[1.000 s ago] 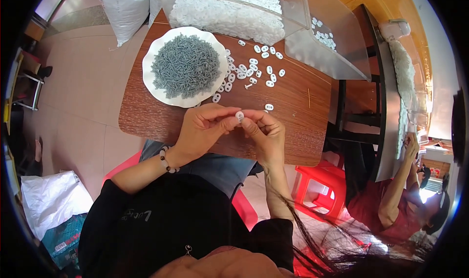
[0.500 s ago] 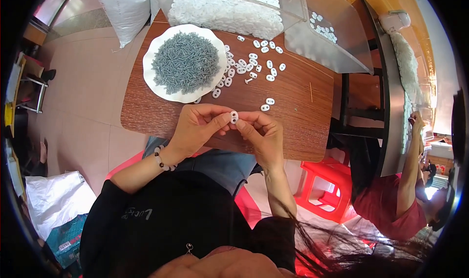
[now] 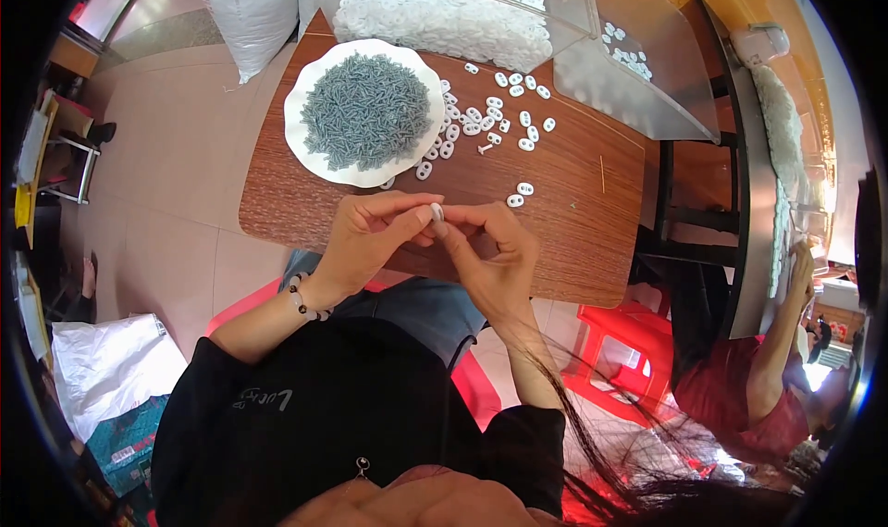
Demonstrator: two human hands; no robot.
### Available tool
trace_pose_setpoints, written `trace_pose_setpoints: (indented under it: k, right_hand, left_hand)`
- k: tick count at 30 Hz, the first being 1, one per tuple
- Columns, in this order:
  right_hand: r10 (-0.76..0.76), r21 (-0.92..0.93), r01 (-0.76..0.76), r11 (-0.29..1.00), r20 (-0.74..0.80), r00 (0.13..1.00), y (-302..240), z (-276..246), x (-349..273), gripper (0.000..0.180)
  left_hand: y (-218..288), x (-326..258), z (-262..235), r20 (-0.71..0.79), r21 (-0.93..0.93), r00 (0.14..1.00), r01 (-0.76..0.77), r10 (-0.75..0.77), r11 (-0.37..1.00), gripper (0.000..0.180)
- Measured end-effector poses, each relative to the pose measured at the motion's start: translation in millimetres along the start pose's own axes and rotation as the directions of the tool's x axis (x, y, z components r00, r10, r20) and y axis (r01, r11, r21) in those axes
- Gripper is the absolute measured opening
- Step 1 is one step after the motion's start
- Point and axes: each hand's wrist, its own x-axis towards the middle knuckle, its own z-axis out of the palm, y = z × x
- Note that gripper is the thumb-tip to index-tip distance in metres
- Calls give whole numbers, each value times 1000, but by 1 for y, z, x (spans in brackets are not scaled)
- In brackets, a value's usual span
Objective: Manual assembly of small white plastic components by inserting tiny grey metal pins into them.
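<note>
White plastic ring stays pinched between left hand and right hand, both grips closed, now edge-on above the desk.

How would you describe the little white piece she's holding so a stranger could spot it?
On the brown wooden table, below the white plate of grey screws, both hands meet. The small white piece is pinched between left hand and right hand, the only one lifted off the tabletop.
</note>
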Motion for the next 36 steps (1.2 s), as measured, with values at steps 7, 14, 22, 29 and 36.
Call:
trace_pose_setpoints:
  k: [7, 14, 22, 29, 36]
  right_hand:
    - [-370, -355, 354, 865, 24, 929, -9, 6, 2, 20]
    - [-232, -362, 307, 880, 236, 944, 0, -7, 20, 11]
    - [-391, -530, 450, 718, 228, 892, 0, 13, 103, 11]
    - [-248, -624, 377, 685, 286, 925, 8, 34, 124, 13]
    - [-114, -371, 186, 910, 208, 972, 4, 32, 123, 16]
  left_hand:
    - [-7, -3, -8, 22, -259, 992, 123, -122, 958, 25]
    - [-11, -1, -13, -53, 382, 993, -78, 106, 921, 16]
    - [-10, -9, -4, 63, 570, 977, -205, 206, 796, 16]
    - [5, -14, -13, 2, 174, 979, 202, -206, 964, 14]
    - [2, -3, -25, 57, -150, 955, 298, -293, 943, 15]
